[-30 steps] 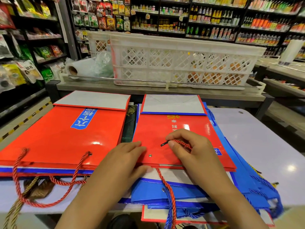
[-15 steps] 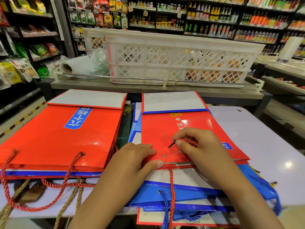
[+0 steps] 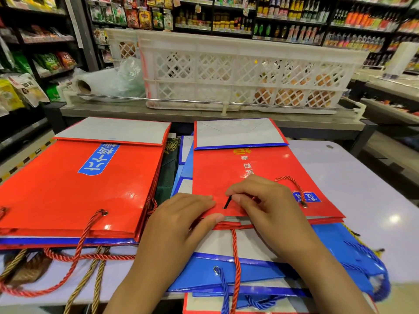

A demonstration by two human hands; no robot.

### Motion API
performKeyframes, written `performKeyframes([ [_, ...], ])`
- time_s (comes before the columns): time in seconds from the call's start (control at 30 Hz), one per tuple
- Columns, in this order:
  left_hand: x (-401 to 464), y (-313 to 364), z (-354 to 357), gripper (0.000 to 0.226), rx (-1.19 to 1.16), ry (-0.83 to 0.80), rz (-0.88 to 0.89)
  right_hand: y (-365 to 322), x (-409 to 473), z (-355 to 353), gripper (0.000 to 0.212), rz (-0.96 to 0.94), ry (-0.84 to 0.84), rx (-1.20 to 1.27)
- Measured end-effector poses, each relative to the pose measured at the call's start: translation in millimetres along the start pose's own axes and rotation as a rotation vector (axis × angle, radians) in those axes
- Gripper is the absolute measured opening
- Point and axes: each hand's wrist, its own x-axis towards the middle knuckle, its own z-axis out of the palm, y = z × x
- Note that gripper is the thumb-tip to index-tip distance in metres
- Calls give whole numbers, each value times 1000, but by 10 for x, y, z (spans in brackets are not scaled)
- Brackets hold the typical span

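A flat red paper bag [image 3: 254,177] lies on top of a pile of blue bags [image 3: 244,270] on the white table [image 3: 353,189]. My right hand [image 3: 260,207] pinches the black tip of the bag's red rope handle [image 3: 292,182], and the tip points down at a small eyelet near the bag's front edge. The rope arches from that hand to the other eyelet on the right. My left hand [image 3: 183,220] holds the bag's front edge, fingers flat on top and thumb against the edge.
A stack of red bags [image 3: 74,184] with red and gold rope handles lies at the left. A white lattice crate [image 3: 244,71] stands on the counter behind, beside a roll of plastic bags [image 3: 102,82]. Store shelves line the back and left.
My right hand has brought the rope's black tip down from pointing sideways onto the eyelet. My left hand has slid a little right along the bag's edge.
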Motion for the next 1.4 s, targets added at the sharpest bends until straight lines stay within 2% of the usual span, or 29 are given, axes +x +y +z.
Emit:
performKeyframes([
  [0.37,-56,-11,35,49,-43,45,-20,70,-59,66,21,-97,77,-15],
  [0.67,-72,-11,31,48,-48,39,-25,64,-72,83,27,-147,40,-100],
  [0.9,-73,-15,31,47,-43,40,-26,16,-92,65,17,-83,12,-48],
  [1.03,-81,-16,30,45,-48,40,-31,-15,-88,60,33,-91,-3,-34],
  [1.2,-29,19,4,37,-26,27,25,-24,-79,60,41,-83,4,-67],
  [1.3,39,39,-30,39,23,-27,89,-29,-75,53,37,-83,39,-59],
  [1.4,75,48,-53,40,40,-79,103,-42,-92,47,20,-28,102,-35],
])
